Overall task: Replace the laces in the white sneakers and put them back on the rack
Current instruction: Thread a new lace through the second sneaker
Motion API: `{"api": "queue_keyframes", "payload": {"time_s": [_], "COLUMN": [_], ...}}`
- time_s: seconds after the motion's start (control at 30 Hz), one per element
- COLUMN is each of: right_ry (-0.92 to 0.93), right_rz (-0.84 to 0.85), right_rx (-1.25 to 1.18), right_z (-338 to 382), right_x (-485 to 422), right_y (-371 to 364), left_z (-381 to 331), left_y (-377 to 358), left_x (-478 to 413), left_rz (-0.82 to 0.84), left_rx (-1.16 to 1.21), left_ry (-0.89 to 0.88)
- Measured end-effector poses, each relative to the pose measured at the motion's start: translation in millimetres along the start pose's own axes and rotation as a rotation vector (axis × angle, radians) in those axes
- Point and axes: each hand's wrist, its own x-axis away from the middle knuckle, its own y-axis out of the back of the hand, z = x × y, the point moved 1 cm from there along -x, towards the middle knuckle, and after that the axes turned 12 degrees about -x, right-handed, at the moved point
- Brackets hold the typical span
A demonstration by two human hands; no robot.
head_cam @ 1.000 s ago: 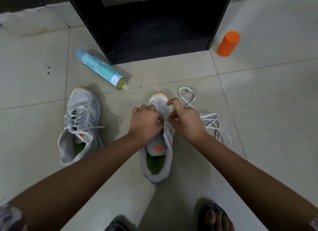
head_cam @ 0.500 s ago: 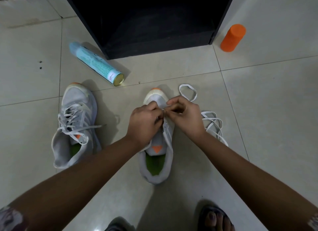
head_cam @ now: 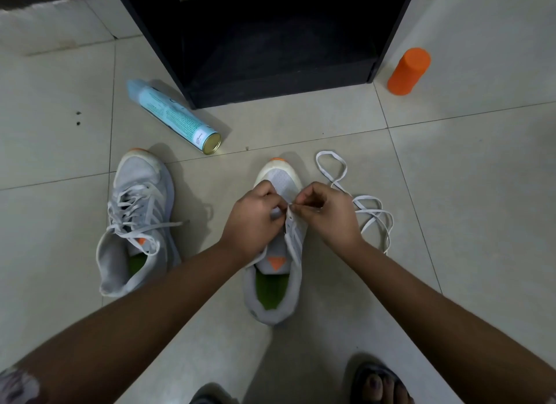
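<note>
The sneaker you are working on (head_cam: pixel 275 263) sits toe-away on the tiled floor (head_cam: pixel 481 193) right in front of you, its eyelet rows bare apart from the first hole at the toe end. Your right hand (head_cam: pixel 328 215) has its fingers (head_cam: pixel 307 199) curled tight, pinching the tip of the white lace (head_cam: pixel 368 197) at that front eyelet. Your left hand (head_cam: pixel 255 220) is curled against the other side of the upper, fingers (head_cam: pixel 272 199) pinched at the eyelet edge; whether they also have the lace tip is too small to tell. The rest of the lace trails loose in loops on the floor just right of the shoe. So I judge you are at the very start of threading this shoe. The next move calls for feeding the tip cleanly through, drawing the slack across and evening the two ends before you go up the rows. The second sneaker (head_cam: pixel 138 220), to your left, is already laced but untied. A light-blue spray can (head_cam: pixel 174 116) lies on its side beyond it, and an orange cylinder (head_cam: pixel 409 71) stands further right. Between them is the open black rack (head_cam: pixel 270 82), its bottom shelf dark. Your sandalled foot (head_cam: pixel 379 385) shows at the lower edge.
</note>
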Motion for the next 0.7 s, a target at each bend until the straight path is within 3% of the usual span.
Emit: {"api": "queue_keyframes", "payload": {"time_s": [0.13, 0.27, 0.33, 0.53, 0.63, 0.7], "right_ry": [-0.108, -0.280, -0.255, 0.023, 0.070, 0.058], "right_rz": [0.088, 0.007, -0.023, 0.254, 0.219, 0.174], "right_rx": [-0.087, -0.335, -0.394, 0.107, 0.259, 0.248], "right_z": [4, 3, 2, 7, 6, 5], "right_x": [-10, -25, -33, -42, -39, -36], "right_y": [-3, -1, 0, -12, -18, -17], "left_z": [2, -2, -3, -5, -7, -5], "left_y": [-5, -5, -5, 5, 20, 29], "left_x": [-1, -3, -2, -1, 12, 24], "left_rz": [-0.019, -0.038, -0.039, 0.040, 0.074, 0.106], "left_rx": [-0.058, -0.157, -0.153, -0.152, -0.208, -0.104], "left_ry": [0.007, 0.030, 0.047, 0.089, 0.142, 0.192]}}
